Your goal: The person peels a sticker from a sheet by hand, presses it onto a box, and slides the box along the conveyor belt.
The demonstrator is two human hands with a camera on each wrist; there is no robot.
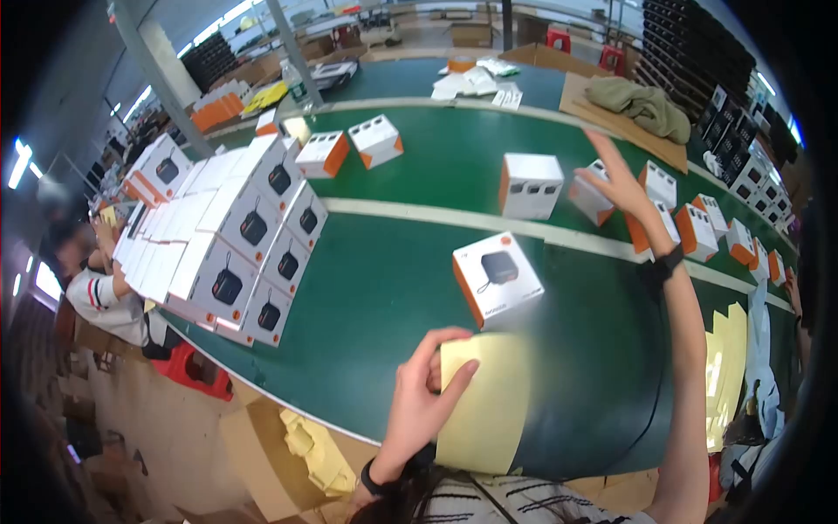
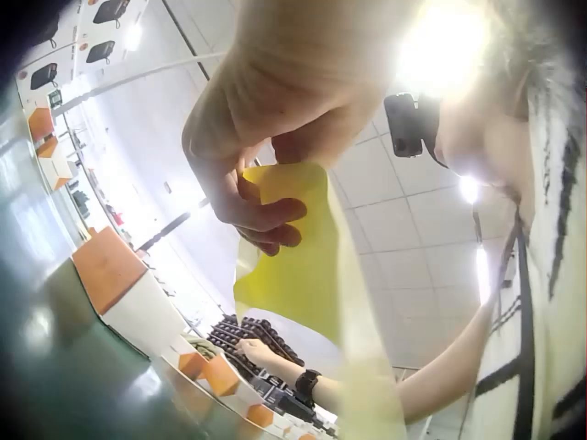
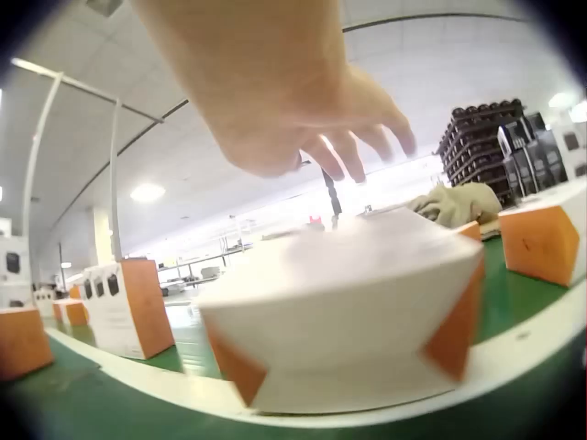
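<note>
My left hand pinches a yellow sheet between thumb and curled fingers, low over the green table. In the left wrist view the sheet hangs from the fingers of the left hand. A white and orange box with a speaker picture lies just beyond the sheet. My right hand reaches out over another white box, fingers extended. In the right wrist view the right hand hovers above a blurred white box, with a gap between them.
Stacked white boxes fill the table's left side. More boxes stand along the far green strip, one near the middle and several at the right. Yellow sheets lie at the right edge. Another person is at the left.
</note>
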